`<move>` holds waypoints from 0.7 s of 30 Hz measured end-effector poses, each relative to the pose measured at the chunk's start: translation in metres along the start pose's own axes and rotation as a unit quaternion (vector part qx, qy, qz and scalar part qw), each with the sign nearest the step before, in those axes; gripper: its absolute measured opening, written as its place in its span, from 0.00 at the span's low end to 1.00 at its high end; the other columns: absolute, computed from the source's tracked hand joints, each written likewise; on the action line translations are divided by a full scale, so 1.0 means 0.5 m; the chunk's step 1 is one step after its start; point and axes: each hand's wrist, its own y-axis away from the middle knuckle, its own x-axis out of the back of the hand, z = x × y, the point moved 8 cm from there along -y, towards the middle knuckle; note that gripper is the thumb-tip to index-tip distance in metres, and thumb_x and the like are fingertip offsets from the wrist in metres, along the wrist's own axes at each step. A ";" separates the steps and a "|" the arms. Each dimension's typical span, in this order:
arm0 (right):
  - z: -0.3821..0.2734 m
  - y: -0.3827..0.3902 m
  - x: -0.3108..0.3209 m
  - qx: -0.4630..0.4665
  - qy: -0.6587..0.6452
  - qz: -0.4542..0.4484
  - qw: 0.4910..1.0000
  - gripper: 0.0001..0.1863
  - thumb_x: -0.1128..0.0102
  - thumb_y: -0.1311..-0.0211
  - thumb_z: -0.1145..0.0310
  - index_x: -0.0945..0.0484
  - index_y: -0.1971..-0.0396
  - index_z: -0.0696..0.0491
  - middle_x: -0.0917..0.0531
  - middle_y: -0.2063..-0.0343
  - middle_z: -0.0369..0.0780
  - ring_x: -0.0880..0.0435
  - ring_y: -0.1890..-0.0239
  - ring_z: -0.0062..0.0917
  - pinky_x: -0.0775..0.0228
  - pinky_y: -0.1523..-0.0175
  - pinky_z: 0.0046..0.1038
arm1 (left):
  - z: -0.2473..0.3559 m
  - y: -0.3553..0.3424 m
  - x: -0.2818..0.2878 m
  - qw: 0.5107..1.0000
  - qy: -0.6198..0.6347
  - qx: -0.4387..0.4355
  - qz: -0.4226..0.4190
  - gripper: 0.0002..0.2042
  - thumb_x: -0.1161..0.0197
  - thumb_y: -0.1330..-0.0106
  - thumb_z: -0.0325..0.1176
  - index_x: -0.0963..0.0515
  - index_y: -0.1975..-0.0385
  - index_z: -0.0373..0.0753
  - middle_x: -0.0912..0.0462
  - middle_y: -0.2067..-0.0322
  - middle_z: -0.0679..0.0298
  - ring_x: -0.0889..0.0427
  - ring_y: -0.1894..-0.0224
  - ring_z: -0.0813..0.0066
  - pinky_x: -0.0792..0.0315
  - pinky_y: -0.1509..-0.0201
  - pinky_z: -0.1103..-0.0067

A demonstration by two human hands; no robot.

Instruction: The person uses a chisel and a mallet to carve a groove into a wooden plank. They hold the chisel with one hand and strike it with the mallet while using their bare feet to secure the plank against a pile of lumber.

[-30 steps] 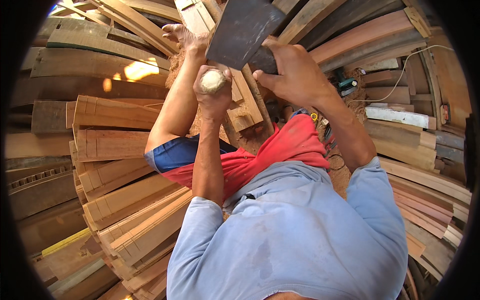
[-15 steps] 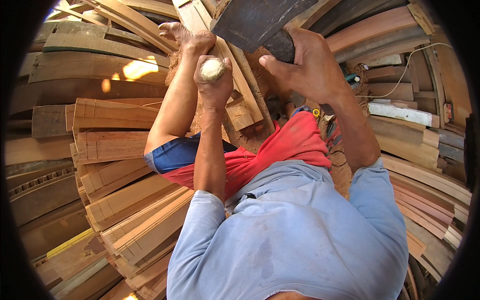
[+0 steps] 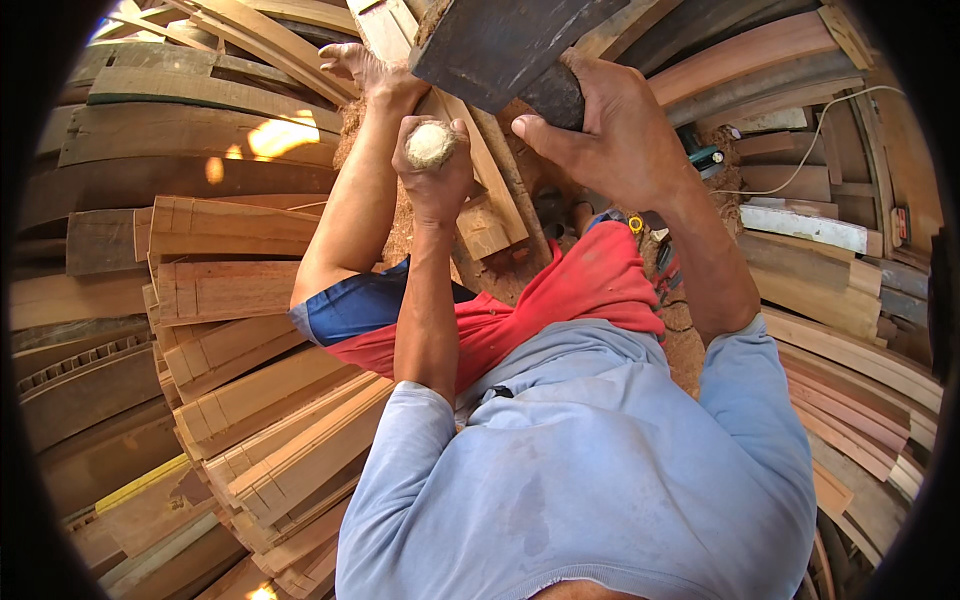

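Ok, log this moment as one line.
left hand: fist around pale-ended handle | right hand: gripping dark mallet above it | below: wooden plank | around: stacked timber

The dark blade (image 3: pixel 500 40) runs off the top edge, its handle mostly hidden.

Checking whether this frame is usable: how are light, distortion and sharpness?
Head view: a sunlit patch blows out on the stacked planks; plank edges bow toward the dark fisheye rim; the left hand is sharp; the dark block in the right hand is cropped.
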 end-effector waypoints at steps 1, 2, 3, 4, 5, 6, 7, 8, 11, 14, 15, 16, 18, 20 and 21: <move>-0.007 0.000 0.002 0.011 0.003 0.002 1.000 0.17 0.30 0.38 0.70 0.21 0.53 0.62 0.16 0.68 0.39 0.23 0.67 0.17 0.26 0.58 0.27 | 0.001 -0.001 0.000 1.000 0.006 0.002 0.000 0.10 0.29 0.37 0.24 0.26 0.67 0.35 0.23 0.76 0.68 0.24 0.71 0.83 0.27 0.66 0.82; -0.007 0.000 0.001 0.005 -0.008 0.001 1.000 0.17 0.30 0.38 0.70 0.21 0.53 0.62 0.16 0.68 0.39 0.23 0.67 0.17 0.26 0.58 0.27 | 0.000 0.000 0.001 1.000 0.002 0.000 0.000 0.10 0.29 0.37 0.24 0.26 0.67 0.35 0.23 0.76 0.68 0.24 0.71 0.83 0.27 0.66 0.82; -0.007 0.000 0.000 -0.001 -0.019 0.000 1.000 0.17 0.30 0.38 0.70 0.21 0.53 0.62 0.16 0.68 0.39 0.23 0.67 0.17 0.26 0.58 0.27 | -0.002 0.000 0.002 1.000 -0.003 -0.002 0.001 0.10 0.29 0.37 0.24 0.26 0.67 0.35 0.23 0.76 0.68 0.24 0.71 0.83 0.27 0.66 0.82; -0.007 0.001 -0.001 -0.007 -0.031 -0.001 1.000 0.17 0.30 0.38 0.69 0.21 0.54 0.62 0.16 0.69 0.39 0.23 0.67 0.17 0.26 0.58 0.27 | -0.002 0.000 0.003 1.000 -0.007 -0.004 0.002 0.10 0.29 0.37 0.24 0.26 0.67 0.35 0.23 0.76 0.68 0.24 0.72 0.83 0.27 0.66 0.82; -0.006 0.001 -0.001 -0.016 -0.025 -0.003 1.000 0.17 0.30 0.38 0.69 0.21 0.54 0.62 0.16 0.69 0.39 0.23 0.67 0.17 0.26 0.58 0.27 | 0.000 0.000 0.001 1.000 -0.008 -0.002 0.000 0.09 0.29 0.37 0.24 0.26 0.67 0.35 0.23 0.76 0.68 0.24 0.72 0.83 0.27 0.66 0.82; -0.004 0.001 0.000 -0.025 -0.019 -0.005 0.999 0.17 0.30 0.38 0.69 0.21 0.54 0.62 0.16 0.69 0.39 0.23 0.67 0.17 0.26 0.58 0.27 | 0.004 0.000 -0.001 1.000 -0.009 0.001 -0.003 0.09 0.29 0.37 0.24 0.26 0.67 0.35 0.23 0.76 0.68 0.24 0.72 0.83 0.27 0.67 0.82; -0.002 0.001 -0.001 -0.034 -0.013 -0.008 0.999 0.16 0.30 0.38 0.69 0.21 0.54 0.62 0.16 0.69 0.39 0.23 0.68 0.17 0.26 0.59 0.27 | 0.006 -0.001 -0.002 1.000 -0.010 0.004 -0.005 0.09 0.29 0.37 0.24 0.26 0.67 0.35 0.23 0.76 0.68 0.24 0.72 0.83 0.27 0.67 0.82; -0.004 0.001 0.000 -0.026 -0.015 -0.005 1.000 0.16 0.30 0.38 0.70 0.21 0.54 0.62 0.16 0.70 0.39 0.23 0.68 0.17 0.26 0.59 0.27 | 0.006 -0.001 -0.001 1.000 -0.009 0.002 -0.005 0.09 0.29 0.37 0.24 0.26 0.67 0.35 0.23 0.76 0.68 0.24 0.72 0.83 0.27 0.67 0.82; -0.007 0.000 0.001 -0.010 -0.023 0.003 1.000 0.16 0.31 0.38 0.70 0.21 0.54 0.61 0.16 0.70 0.38 0.23 0.68 0.16 0.27 0.59 0.26 | 0.002 -0.004 0.001 1.000 -0.010 0.000 -0.003 0.09 0.29 0.37 0.24 0.26 0.67 0.35 0.23 0.76 0.68 0.24 0.72 0.83 0.27 0.67 0.82; -0.008 0.000 0.001 -0.008 -0.029 0.006 1.000 0.15 0.31 0.38 0.70 0.21 0.55 0.61 0.17 0.71 0.37 0.24 0.68 0.16 0.27 0.60 0.26 | 0.000 -0.004 0.002 1.000 -0.014 0.001 -0.002 0.09 0.29 0.37 0.24 0.26 0.67 0.35 0.23 0.76 0.69 0.24 0.72 0.83 0.27 0.67 0.82; -0.007 0.000 0.001 -0.009 -0.028 0.004 1.000 0.15 0.31 0.38 0.70 0.21 0.55 0.61 0.17 0.71 0.37 0.24 0.68 0.15 0.27 0.60 0.26 | 0.004 -0.003 0.001 1.000 -0.013 0.004 -0.001 0.09 0.29 0.37 0.24 0.26 0.66 0.35 0.23 0.76 0.69 0.24 0.72 0.83 0.27 0.67 0.82; -0.006 0.000 0.001 -0.011 -0.027 0.002 1.000 0.15 0.31 0.38 0.71 0.21 0.55 0.61 0.17 0.71 0.37 0.24 0.68 0.15 0.27 0.60 0.26 | 0.005 -0.003 0.000 1.000 -0.012 0.007 -0.001 0.10 0.29 0.37 0.24 0.26 0.66 0.35 0.23 0.76 0.69 0.24 0.72 0.83 0.27 0.67 0.82; 0.002 -0.001 -0.001 -0.011 -0.027 0.008 1.000 0.15 0.30 0.38 0.70 0.21 0.55 0.61 0.17 0.71 0.36 0.24 0.69 0.15 0.28 0.60 0.26 | 0.003 -0.004 -0.002 1.000 -0.003 0.007 -0.005 0.10 0.29 0.37 0.24 0.26 0.66 0.35 0.23 0.76 0.69 0.24 0.71 0.83 0.27 0.66 0.82; 0.007 -0.001 -0.002 -0.015 -0.021 0.006 1.000 0.15 0.30 0.39 0.70 0.21 0.56 0.61 0.17 0.71 0.36 0.24 0.69 0.15 0.28 0.61 0.26 | 0.001 -0.005 -0.003 1.000 -0.001 0.000 -0.009 0.09 0.29 0.37 0.24 0.26 0.66 0.35 0.23 0.75 0.69 0.24 0.71 0.83 0.27 0.66 0.82; 0.007 -0.001 -0.002 -0.020 -0.015 0.001 1.000 0.15 0.30 0.39 0.70 0.21 0.57 0.61 0.17 0.72 0.36 0.24 0.70 0.15 0.28 0.61 0.26 | 0.000 -0.007 -0.001 1.000 -0.004 -0.008 -0.010 0.09 0.30 0.37 0.24 0.26 0.66 0.35 0.23 0.75 0.69 0.24 0.71 0.83 0.27 0.66 0.82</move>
